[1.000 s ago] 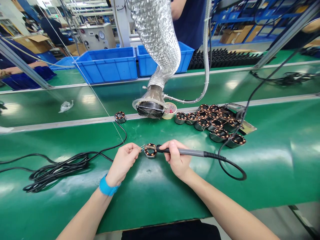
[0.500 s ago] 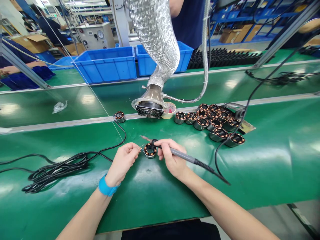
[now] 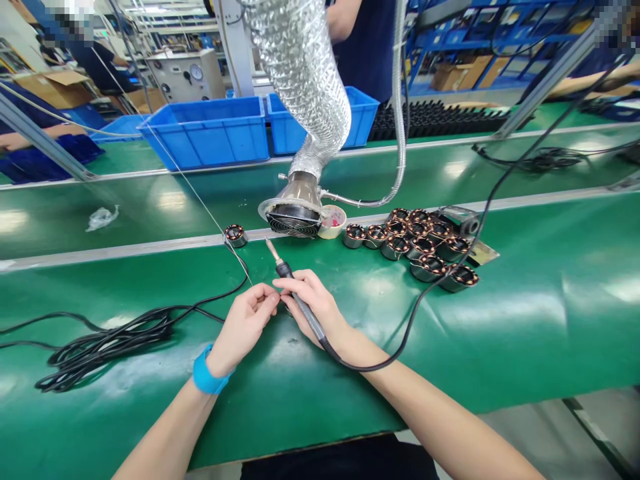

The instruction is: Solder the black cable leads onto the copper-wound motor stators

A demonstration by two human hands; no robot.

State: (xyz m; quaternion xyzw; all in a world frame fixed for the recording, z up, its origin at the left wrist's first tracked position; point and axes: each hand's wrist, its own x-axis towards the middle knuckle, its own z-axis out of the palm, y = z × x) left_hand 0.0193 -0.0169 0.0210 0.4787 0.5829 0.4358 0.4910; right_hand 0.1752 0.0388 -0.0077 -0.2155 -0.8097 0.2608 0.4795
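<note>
My right hand (image 3: 317, 310) is closed around the grey handle of a soldering iron (image 3: 306, 312), its copper-coloured tip pointing up and away from me. The fingertips of my left hand (image 3: 250, 327), with a blue band at the wrist, are pinched together and meet my right fingertips. A thin solder wire (image 3: 213, 219) runs slantwise down from the upper left into my left hand. Under my right hand, a wound motor stator is almost wholly hidden. Another stator (image 3: 235, 235) stands alone beyond my left hand.
Several copper-wound stators (image 3: 429, 268) stand grouped at right, beside a metal holder (image 3: 463, 219). A fume-extraction hood (image 3: 295, 215) on a foil duct hangs ahead, next to a small round tub (image 3: 332, 223). Coiled black cable (image 3: 110, 350) lies at left. Blue bins (image 3: 210, 137) stand behind; people work beyond.
My right hand has moved left to my left hand, now covering the stator. The soldering iron has swung more upright, its tip lifted away. The view has shifted slightly.
</note>
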